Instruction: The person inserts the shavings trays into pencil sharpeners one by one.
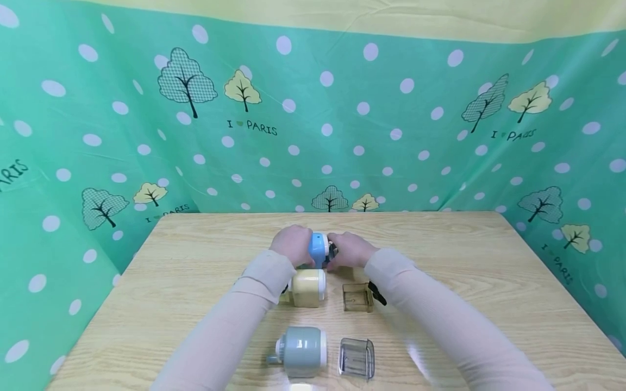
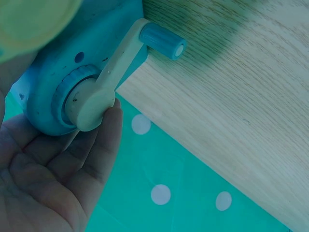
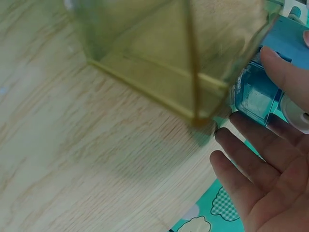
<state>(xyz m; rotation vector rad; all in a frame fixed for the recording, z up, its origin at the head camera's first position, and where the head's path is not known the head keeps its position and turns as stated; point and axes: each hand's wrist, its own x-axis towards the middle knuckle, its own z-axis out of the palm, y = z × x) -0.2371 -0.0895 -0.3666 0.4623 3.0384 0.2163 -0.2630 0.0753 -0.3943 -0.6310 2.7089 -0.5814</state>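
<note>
A blue pencil sharpener [image 1: 318, 247] is between my two hands at the far middle of the table. My left hand [image 1: 293, 244] grips its body from the left, with fingertips beside the white crank arm [image 2: 113, 67] and blue crank knob [image 2: 161, 41]. My right hand [image 1: 351, 250] is at the other end, pinching the clear shavings drawer [image 3: 256, 92] between thumb and fingers at the sharpener's face. Close in front lies a yellow pencil sharpener [image 1: 307, 288], with a brownish clear drawer [image 1: 357, 297] apart to its right.
Nearer on the wooden table [image 1: 205, 266] lies a grey-green pencil sharpener [image 1: 302, 350], its crank side to the left. A grey clear drawer [image 1: 357, 358] lies to its right. A green dotted curtain [image 1: 342, 114] hangs behind the table and along both sides.
</note>
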